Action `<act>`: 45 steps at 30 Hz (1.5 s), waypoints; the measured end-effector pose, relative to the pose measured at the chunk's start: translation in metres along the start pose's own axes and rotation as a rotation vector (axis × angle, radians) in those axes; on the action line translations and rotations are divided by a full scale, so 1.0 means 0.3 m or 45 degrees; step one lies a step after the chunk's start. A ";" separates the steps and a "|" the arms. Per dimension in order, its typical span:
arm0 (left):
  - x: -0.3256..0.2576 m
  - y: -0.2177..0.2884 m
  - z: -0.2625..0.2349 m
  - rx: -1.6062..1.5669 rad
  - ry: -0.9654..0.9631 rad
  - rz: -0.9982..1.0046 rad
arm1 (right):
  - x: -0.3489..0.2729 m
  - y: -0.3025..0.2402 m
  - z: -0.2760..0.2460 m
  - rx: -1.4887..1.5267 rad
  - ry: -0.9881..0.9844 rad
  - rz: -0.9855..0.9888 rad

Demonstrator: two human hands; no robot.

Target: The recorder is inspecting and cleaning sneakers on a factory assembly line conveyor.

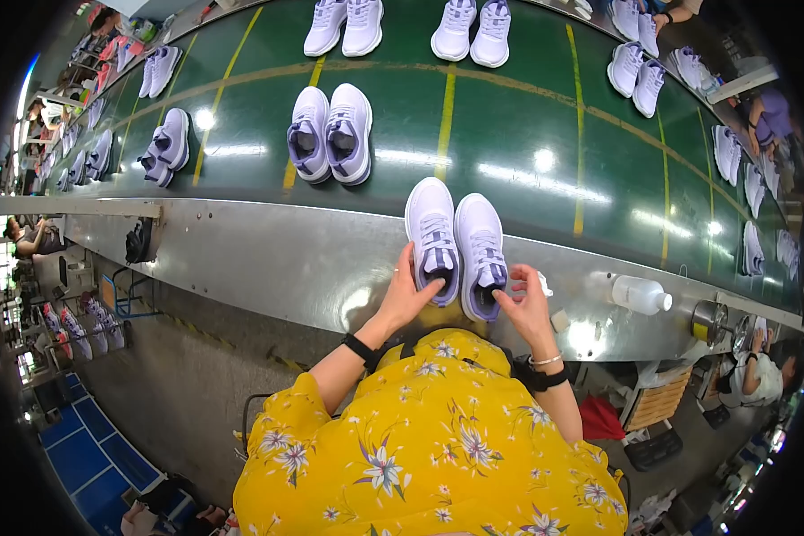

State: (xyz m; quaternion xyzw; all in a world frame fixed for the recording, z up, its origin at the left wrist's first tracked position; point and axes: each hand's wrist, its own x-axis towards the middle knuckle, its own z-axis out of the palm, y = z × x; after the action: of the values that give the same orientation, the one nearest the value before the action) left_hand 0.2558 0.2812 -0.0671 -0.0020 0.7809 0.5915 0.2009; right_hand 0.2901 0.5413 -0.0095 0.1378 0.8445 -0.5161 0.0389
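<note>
A pair of pale lavender sneakers with darker purple collars stands in front of me, toes pointing away, across the steel ledge and the edge of the green conveyor. The left sneaker (434, 234) is in my left hand (404, 293), fingers along its outer side and thumb at the collar opening. Beside the right sneaker (482, 246) is my right hand (529, 313), its thumb at the heel collar and its other fingers raised and apart. Both sneakers are laced, and their toes lie uncovered.
The green conveyor (509, 125) with yellow lines carries several similar pairs, the nearest sneakers (348, 134) ahead to the left. On the steel ledge (241, 259) lie a white plastic bottle (641, 295) and a small pale block (559, 320) to the right. Other people sit along the line.
</note>
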 end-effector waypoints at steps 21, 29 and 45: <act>-0.057 0.150 -0.051 -0.947 -0.239 -0.445 | -0.036 0.294 -0.095 1.596 -0.426 0.518; -0.064 0.203 -0.045 -0.805 -0.312 -0.507 | -0.054 0.185 -0.112 1.509 -0.360 0.587; -0.061 0.212 -0.019 -0.749 -0.293 -0.419 | -0.071 0.173 -0.144 1.412 -0.289 0.672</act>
State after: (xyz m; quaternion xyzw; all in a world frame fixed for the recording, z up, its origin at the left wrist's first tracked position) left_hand 0.2556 0.2906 -0.0014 -0.1190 0.5386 0.7471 0.3710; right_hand 0.3281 0.5977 -0.0296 0.2858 0.3789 -0.8622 0.1771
